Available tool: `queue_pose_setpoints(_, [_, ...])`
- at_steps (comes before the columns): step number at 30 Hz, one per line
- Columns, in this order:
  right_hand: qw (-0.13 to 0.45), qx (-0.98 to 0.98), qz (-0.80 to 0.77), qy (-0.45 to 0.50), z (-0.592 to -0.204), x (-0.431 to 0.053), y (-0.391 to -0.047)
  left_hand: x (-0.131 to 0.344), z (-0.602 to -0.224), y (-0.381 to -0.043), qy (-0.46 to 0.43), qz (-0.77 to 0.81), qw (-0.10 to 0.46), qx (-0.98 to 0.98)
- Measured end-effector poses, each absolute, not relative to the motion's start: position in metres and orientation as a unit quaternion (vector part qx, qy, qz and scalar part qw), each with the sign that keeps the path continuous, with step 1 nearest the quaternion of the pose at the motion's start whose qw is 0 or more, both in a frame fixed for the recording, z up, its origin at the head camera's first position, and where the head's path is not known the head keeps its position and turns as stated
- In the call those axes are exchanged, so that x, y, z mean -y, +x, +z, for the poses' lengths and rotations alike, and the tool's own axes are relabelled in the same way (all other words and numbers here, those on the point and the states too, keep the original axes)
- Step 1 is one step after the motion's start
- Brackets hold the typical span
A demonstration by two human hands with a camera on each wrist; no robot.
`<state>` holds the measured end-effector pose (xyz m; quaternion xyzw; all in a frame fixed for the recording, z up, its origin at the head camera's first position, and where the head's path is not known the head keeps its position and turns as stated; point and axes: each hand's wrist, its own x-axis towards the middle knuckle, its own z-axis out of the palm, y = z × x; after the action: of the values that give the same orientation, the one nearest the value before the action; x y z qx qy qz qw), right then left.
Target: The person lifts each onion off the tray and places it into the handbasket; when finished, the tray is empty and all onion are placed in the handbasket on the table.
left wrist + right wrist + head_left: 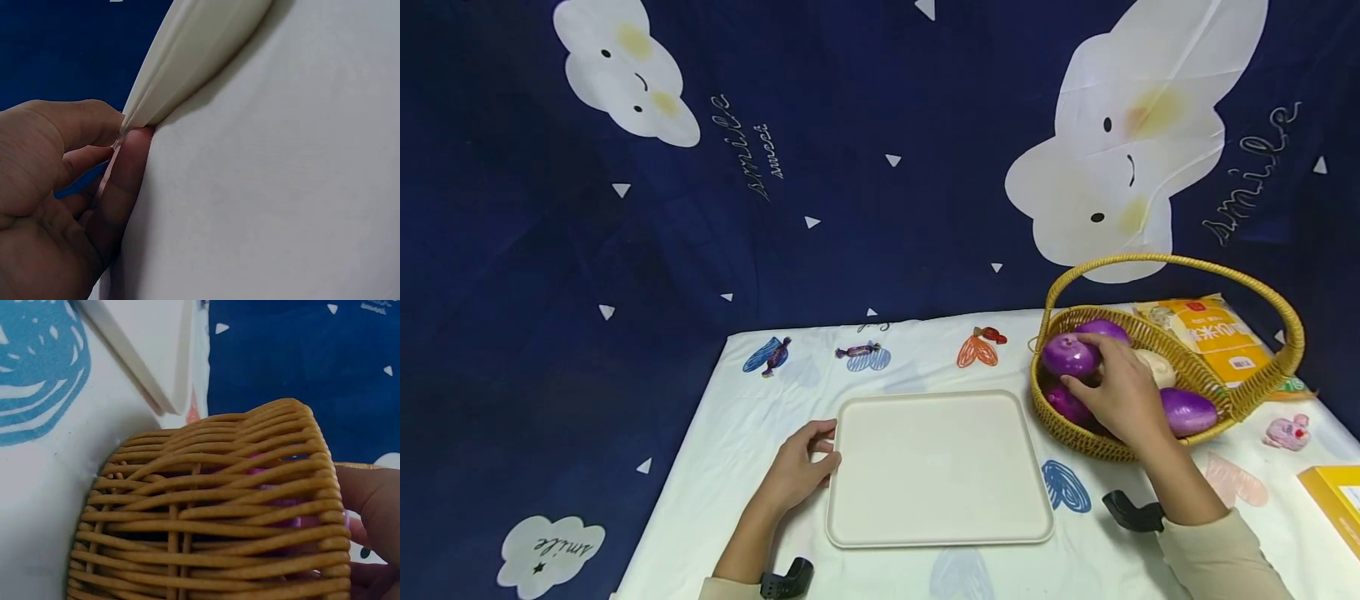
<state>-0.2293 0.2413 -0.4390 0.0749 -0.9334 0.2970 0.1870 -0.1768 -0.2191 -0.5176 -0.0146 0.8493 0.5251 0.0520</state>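
My left hand [805, 467] is at the left side of a cream rectangular tray [940, 471] lying on the table. In the left wrist view, thumb and fingers pinch the rim of the tray [194, 56]. Over the left part of a wicker basket [1075, 442], my right hand [1123, 387] holds a shiny, round purple vegetable [1070, 356] between thumb and fingers. Other purple vegetables [1187, 412] and a whitish one [1156, 367] lie in the basket. The right wrist view mostly shows the basket's woven side [212, 531], which hides much of the right hand.
The basket's tall handle [1180, 260] arches over it. Behind it lies an orange food packet [1221, 333]; a small pink toy [1287, 432] and a yellow box [1333, 508] are at the right. Wrapped candies [857, 350] lie along the table's back.
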Motion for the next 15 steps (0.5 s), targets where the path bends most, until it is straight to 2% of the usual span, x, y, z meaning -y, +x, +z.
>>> queue_pose_setpoints(9, [0.191,0.937,0.278,0.086,-0.4414,-0.2407,-0.2273,0.2182,-0.5153,-0.1749,-0.014,0.524,0.046,-0.851])
queue_pose_setpoints(15, [0.166,0.944,0.27,0.088,-0.4407,-0.2408,-0.2223,0.2178,-0.5144,-0.1742,-0.012,0.526,0.044,-0.849])
